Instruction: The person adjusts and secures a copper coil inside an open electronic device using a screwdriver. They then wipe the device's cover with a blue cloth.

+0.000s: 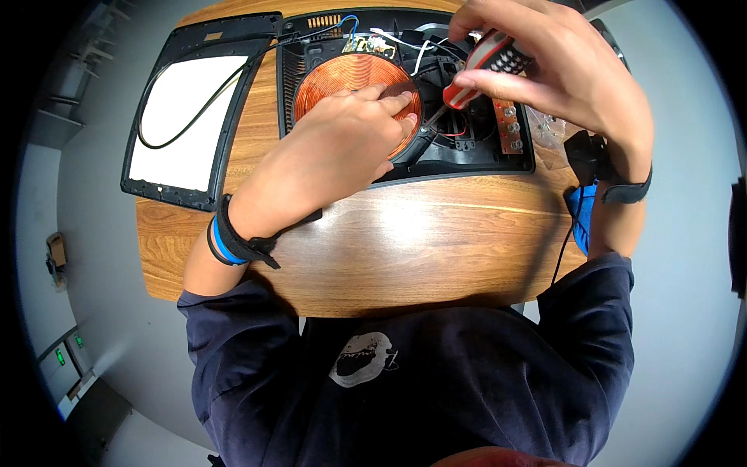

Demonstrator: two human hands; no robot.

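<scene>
An opened induction cooker (467,161), a black plastic housing, lies at the far side of the table with a round copper coil (315,89) in its left half. My left hand (342,144) rests flat on the coil, fingers spread and holding nothing. In my right hand (576,74) is a screwdriver (488,64) with a red, black and grey handle, gripped between thumb and fingers. Its shaft slants down and left to the coil's right edge, near a small screw point. Whether the tip is seated there is too small to tell.
Left of the housing lies a black-framed cover panel (187,117) with a white inner face and a black cable looped over it. An orange circuit board (510,128) sits at the housing's right side. Beside it is a clear bag (547,128) with small metal parts.
</scene>
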